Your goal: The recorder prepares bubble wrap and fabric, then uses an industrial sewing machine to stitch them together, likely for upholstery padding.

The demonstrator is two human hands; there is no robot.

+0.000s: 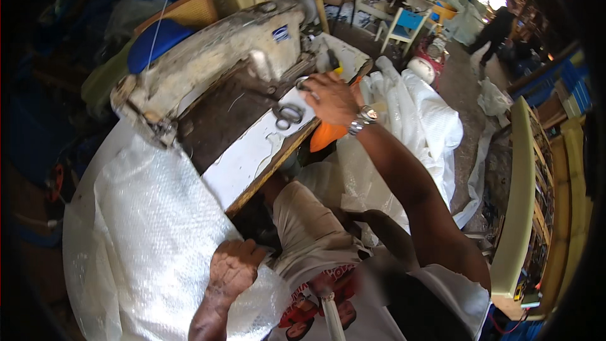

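My left hand (237, 268) is closed on the edge of a sheet of bubble wrap (151, 233), which spreads over the near left side and up to the sewing machine. My right hand (332, 99), with a metal watch on the wrist, rests over the right part of the machine table (237, 167). Its fingers curl round a small dark metallic thing, mostly hidden, that I cannot make out. Beside these fingers lies a pair of scissors (288, 115), handles toward me. The worn sewing machine (214, 50) stands along the table's far side, thread (165, 9) rising from its left end.
More bubble wrap (404, 113) is heaped right of the table, by an orange cloth (326, 135). A yellow-handled tool (334, 62) lies at the table's far right. Padded frames (514, 196) lean at the right. Farther back are a blue-and-white chair (404, 25) and a person (495, 31).
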